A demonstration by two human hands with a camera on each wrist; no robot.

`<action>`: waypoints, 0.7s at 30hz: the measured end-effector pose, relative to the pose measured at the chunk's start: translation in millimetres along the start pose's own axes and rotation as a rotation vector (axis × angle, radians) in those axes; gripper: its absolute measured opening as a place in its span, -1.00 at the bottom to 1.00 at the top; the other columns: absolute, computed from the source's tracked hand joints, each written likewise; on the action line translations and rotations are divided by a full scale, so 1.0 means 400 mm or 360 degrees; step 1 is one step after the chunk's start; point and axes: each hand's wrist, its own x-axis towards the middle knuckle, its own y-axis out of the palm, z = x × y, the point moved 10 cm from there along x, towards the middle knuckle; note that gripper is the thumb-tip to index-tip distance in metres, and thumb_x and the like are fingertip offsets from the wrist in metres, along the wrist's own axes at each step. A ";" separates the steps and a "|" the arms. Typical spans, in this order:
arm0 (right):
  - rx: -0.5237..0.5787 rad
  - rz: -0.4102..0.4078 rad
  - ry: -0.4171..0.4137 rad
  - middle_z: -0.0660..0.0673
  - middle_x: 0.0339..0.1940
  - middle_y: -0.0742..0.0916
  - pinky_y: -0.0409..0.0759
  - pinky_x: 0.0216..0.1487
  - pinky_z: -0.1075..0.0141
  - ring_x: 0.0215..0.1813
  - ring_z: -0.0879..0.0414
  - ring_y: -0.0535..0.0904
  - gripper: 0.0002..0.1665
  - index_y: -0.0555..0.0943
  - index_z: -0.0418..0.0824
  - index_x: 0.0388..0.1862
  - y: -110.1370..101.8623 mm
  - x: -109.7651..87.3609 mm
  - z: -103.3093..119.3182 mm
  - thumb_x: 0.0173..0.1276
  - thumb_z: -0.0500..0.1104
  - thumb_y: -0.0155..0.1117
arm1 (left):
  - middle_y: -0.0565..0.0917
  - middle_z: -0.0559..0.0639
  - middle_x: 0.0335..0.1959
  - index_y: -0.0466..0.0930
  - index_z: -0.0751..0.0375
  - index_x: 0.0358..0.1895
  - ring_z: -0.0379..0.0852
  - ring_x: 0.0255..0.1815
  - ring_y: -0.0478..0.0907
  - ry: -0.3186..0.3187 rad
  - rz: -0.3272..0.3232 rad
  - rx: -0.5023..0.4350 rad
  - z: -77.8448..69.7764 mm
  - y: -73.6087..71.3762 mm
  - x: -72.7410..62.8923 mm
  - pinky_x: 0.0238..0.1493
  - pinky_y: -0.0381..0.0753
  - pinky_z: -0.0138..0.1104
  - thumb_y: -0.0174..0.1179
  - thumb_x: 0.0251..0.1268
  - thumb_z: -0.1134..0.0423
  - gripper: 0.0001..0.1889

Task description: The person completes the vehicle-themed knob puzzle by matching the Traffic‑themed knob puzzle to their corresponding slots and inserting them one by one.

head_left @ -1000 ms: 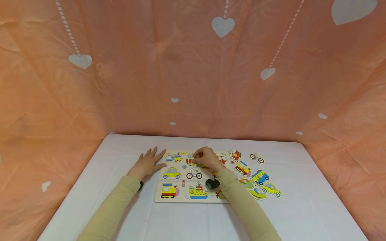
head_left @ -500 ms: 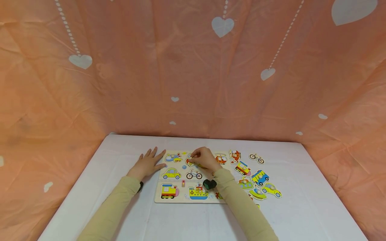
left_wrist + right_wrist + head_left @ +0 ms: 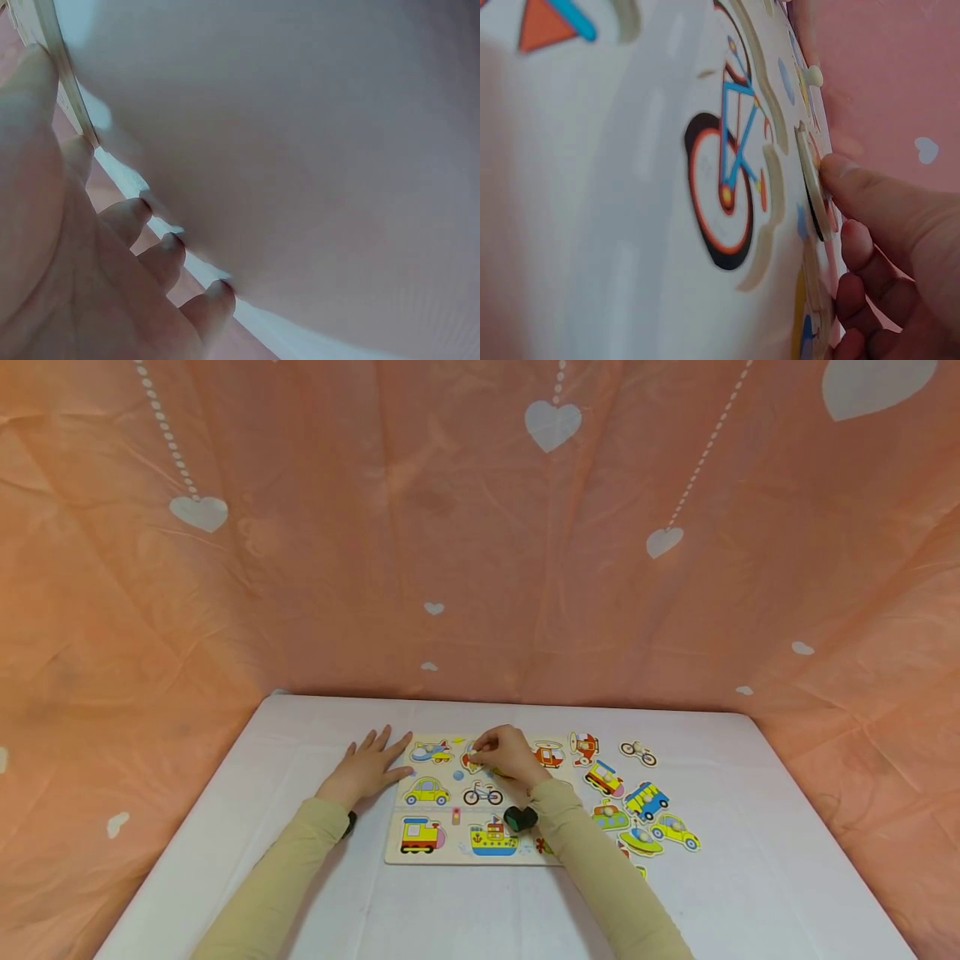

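A wooden peg puzzle board (image 3: 441, 814) with vehicle pictures lies on the table. My left hand (image 3: 362, 777) rests spread at its upper left edge, thumb and index finger touching the board. In the left wrist view, the fingers (image 3: 159, 262) are extended. Over the board's top row, my right hand (image 3: 512, 753) pinches a small puzzle piece (image 3: 470, 759) with red and yellow on it; fingers partly hide its picture. Seen edge-on in the right wrist view, that puzzle piece (image 3: 814, 180) sits close against the board, slightly tilted, with the thumb on its near side.
Right of the board lie loose puzzle pieces: a helicopter (image 3: 584, 749), a bicycle (image 3: 638, 754), a train (image 3: 604, 779), a bus (image 3: 646, 802), a car (image 3: 676, 832) and others. The right forearm covers some. Peach curtains (image 3: 480, 568) with hearts surround the table.
My right hand has shifted slightly left and brought the puzzle piece against the board's top row; in the last half second it barely moves. The left hand stays in place.
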 end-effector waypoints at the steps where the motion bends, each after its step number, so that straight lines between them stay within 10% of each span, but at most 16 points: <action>1: -0.0001 0.0001 0.0002 0.02 -0.54 0.63 0.44 -0.41 0.37 -0.44 0.16 0.47 -0.89 0.72 -0.19 -0.39 0.000 0.000 0.000 0.13 -0.19 0.49 | -0.02 0.34 0.50 0.06 0.01 0.52 0.42 0.45 -0.13 -0.0001 0.0002 0.0001 0.000 0.000 0.000 0.33 -0.14 0.30 0.03 0.34 -0.23 -0.23; 21: 0.0098 0.0096 0.0059 -0.02 -0.47 0.65 0.52 -0.35 0.37 -0.38 0.16 0.52 -0.86 0.71 -0.25 -0.29 0.013 -0.009 -0.007 0.15 -0.29 0.45 | -0.03 0.34 0.49 0.06 0.02 0.52 0.43 0.45 -0.12 -0.0003 0.0017 -0.0001 -0.001 -0.002 -0.002 0.32 -0.13 0.30 0.03 0.35 -0.22 -0.23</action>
